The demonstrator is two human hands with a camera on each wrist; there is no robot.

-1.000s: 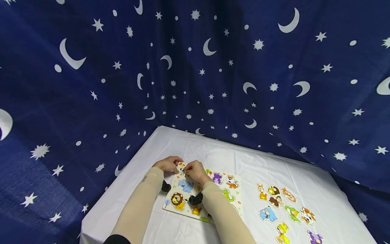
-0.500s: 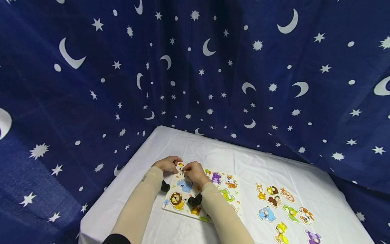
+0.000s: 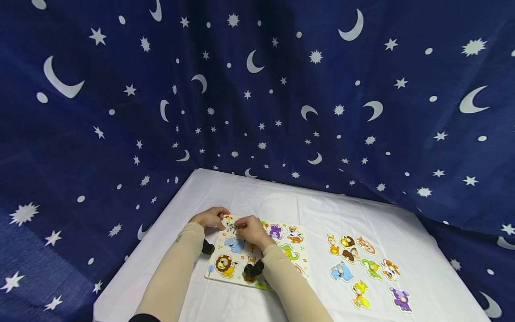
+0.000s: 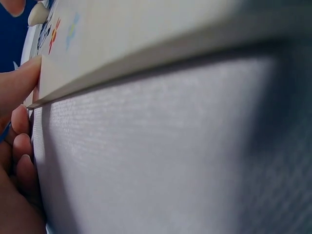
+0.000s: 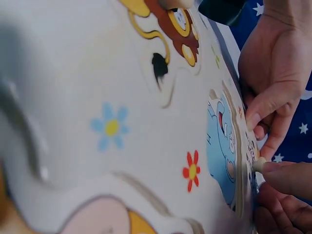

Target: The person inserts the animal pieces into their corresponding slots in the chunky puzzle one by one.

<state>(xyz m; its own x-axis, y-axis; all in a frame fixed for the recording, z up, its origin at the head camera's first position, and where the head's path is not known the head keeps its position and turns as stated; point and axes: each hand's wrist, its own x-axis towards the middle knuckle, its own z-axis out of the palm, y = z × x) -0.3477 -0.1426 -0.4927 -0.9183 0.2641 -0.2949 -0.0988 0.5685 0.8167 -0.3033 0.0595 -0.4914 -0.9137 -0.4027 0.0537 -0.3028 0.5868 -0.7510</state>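
A pale puzzle board [image 3: 301,249] with animal pictures lies on the white table. My left hand [image 3: 211,218] grips its far left corner, the thumb on top and the other fingers curled at the edge in the left wrist view. My right hand [image 3: 253,230] is over the same corner, pinching a small knob [image 5: 259,165] between thumb and finger. The knob belongs to a black-and-white animal puzzle piece [image 3: 232,227], partly covered by the right fingers. Close by on the board are a blue elephant recess [image 5: 222,146] and a lion [image 3: 225,266].
Several loose animal puzzle pieces lie right of the board, among them a blue elephant [image 3: 341,271], a green crocodile [image 3: 372,269], a yellow giraffe [image 3: 360,294] and a purple hippo [image 3: 400,298]. A dark blue star-and-moon curtain [image 3: 277,134] hangs behind the table.
The head view has turned, so everything sits further left. More of the black-and-white puzzle piece shows beside my right fingers. My left hand keeps its grip on the corner.
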